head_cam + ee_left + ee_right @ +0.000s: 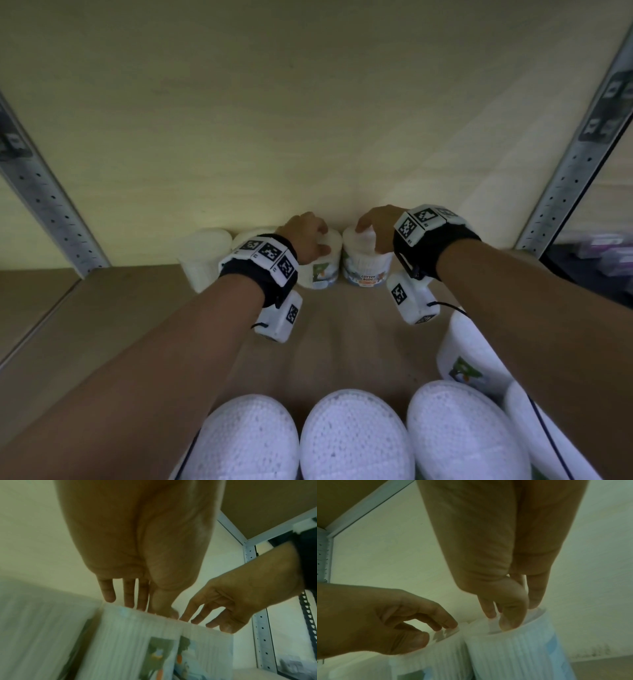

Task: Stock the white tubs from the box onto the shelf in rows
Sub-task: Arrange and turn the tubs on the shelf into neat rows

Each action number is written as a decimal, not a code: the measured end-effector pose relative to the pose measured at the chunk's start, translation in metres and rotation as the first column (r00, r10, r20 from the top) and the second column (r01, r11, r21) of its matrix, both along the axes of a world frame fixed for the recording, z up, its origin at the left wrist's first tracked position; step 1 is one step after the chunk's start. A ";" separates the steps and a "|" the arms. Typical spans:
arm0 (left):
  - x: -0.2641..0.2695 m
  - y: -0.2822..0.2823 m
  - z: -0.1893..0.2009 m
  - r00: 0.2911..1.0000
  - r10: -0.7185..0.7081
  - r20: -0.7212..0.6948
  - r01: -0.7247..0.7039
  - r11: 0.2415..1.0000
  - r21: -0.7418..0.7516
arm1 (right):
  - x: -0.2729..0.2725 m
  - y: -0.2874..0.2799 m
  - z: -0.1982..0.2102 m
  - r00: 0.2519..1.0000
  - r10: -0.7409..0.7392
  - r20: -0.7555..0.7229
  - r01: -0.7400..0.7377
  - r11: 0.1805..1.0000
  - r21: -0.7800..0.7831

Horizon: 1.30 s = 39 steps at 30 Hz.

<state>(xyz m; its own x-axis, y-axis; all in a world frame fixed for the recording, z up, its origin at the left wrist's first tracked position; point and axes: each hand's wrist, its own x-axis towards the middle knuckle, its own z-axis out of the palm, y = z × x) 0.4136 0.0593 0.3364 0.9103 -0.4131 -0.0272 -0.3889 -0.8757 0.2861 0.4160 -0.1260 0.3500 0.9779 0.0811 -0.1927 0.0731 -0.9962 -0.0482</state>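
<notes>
Two white cotton-bud tubs stand side by side against the back of the shelf [137,308]. My left hand [308,236] grips the top of the left tub [322,270], thumb on its near rim and fingers over the lid. My right hand [373,229] grips the top of the right tub [366,270] the same way. The right wrist view shows my right hand [503,616] with its thumb and fingers at the lid of its tub [513,653], and my left hand [435,632] curled over its tub [440,655]. In the left wrist view my left hand [142,608] has its fingertips on the tub [137,635].
Two more white tubs [205,253] stand at the back to the left. Several tubs [356,435] fill the near foreground, one lying on its side [466,363]. Perforated metal uprights [51,205] [565,178] frame the bay, with the wall [308,120] behind.
</notes>
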 end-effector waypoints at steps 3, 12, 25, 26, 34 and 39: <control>0.003 0.003 0.006 0.994 -0.061 -0.088 0.061 0.998 -0.001 | 0.000 -0.001 -0.001 1.000 0.003 0.006 -0.003 1.000 -0.006; -0.002 0.007 0.003 0.999 0.018 0.036 -0.014 0.994 -0.112 | -0.001 0.000 0.000 1.000 0.005 0.006 -0.005 1.000 -0.019; -0.005 -0.003 0.003 0.997 0.058 0.058 -0.059 0.998 0.004 | 0.005 -0.003 -0.003 1.000 -0.002 0.001 0.002 1.000 0.011; -0.006 -0.001 0.005 0.999 0.037 0.039 -0.036 0.999 -0.005 | 0.005 -0.003 -0.003 1.000 -0.003 0.000 0.003 1.000 0.015; -0.003 0.003 0.010 1.000 -0.004 -0.004 0.004 1.000 -0.030 | 0.007 -0.005 -0.003 1.000 0.007 0.005 -0.007 1.000 0.024; -0.002 0.003 0.009 1.000 -0.016 -0.016 0.015 0.999 -0.033 | 0.008 -0.008 -0.003 0.999 0.032 0.010 -0.032 0.999 0.014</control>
